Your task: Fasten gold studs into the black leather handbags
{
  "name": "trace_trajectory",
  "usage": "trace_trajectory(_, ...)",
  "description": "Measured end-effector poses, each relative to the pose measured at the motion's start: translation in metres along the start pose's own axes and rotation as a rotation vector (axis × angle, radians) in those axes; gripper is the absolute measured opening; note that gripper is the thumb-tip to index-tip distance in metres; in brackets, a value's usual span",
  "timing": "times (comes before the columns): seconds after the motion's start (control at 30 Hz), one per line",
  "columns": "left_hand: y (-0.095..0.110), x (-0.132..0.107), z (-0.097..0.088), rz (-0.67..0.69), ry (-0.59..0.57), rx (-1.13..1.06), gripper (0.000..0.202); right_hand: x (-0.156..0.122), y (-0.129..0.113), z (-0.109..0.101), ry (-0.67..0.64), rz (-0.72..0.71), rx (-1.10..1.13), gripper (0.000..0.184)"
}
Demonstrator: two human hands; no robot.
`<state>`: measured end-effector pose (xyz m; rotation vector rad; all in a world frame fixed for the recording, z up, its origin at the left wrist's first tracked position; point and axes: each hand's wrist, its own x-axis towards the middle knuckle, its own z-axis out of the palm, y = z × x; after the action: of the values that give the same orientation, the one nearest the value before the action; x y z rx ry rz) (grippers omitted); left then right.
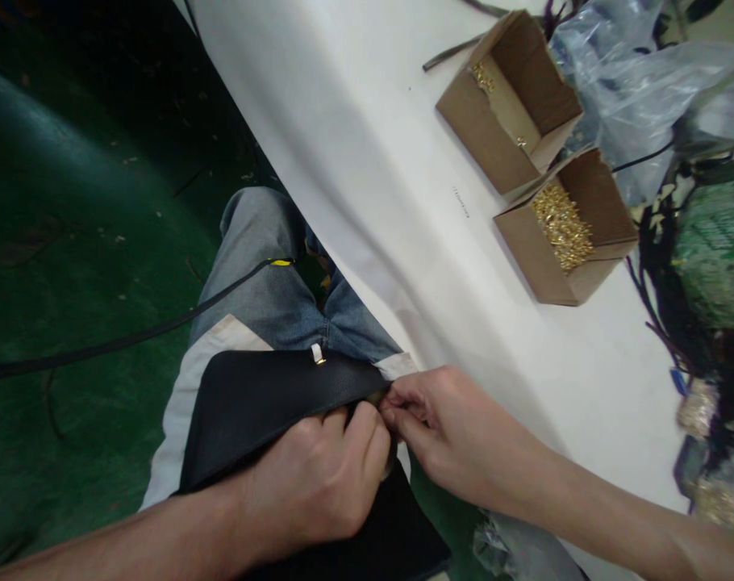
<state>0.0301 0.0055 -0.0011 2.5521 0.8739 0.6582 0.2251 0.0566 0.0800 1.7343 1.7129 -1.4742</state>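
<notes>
A black leather-like bag (264, 403) lies across my lap over a pale cloth (167, 460). Near its far edge sits a small gold fitting (319, 356) with a white tab. My left hand (324, 476) is closed on the bag's edge, its fingertips tucked inside the fold. Beside it, at the bag's right corner, my right hand (431, 415) pinches with thumb and forefinger. Whatever lies between those fingertips is too small or hidden to make out.
On the white table (367, 153) stand two open cardboard boxes, one (494, 129) with a few gold pieces, the other (533, 250) holding a heap of small gold hardware (564, 226). Clear plastic bags (633, 89) and black straps lie to the right. A black strap (131, 331) crosses the left side.
</notes>
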Motion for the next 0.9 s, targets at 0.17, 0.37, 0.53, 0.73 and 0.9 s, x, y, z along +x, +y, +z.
trace_trajectory(0.17,-0.002,-0.005,0.001,0.049,0.051,-0.057,0.037,-0.001,-0.004,0.004,0.041,0.008,-0.071,0.027)
trace_trajectory(0.37,-0.001,-0.004,0.005,0.052,0.062,-0.124,0.040,-0.001,0.000,0.010,0.031,0.023,-0.147,0.024)
trace_trajectory(0.53,-0.001,-0.002,0.007,0.055,0.048,-0.202,0.041,-0.011,0.013,0.020,0.151,-0.149,-0.123,0.024)
trace_trajectory(0.73,0.003,-0.007,0.013,0.013,-0.015,-0.307,0.038,-0.029,0.023,0.020,0.033,-0.217,-0.279,0.023)
trace_trajectory(0.9,0.002,-0.017,0.017,-0.050,-0.108,-0.350,0.028,-0.036,0.024,0.013,-0.005,-0.218,-0.179,0.010)
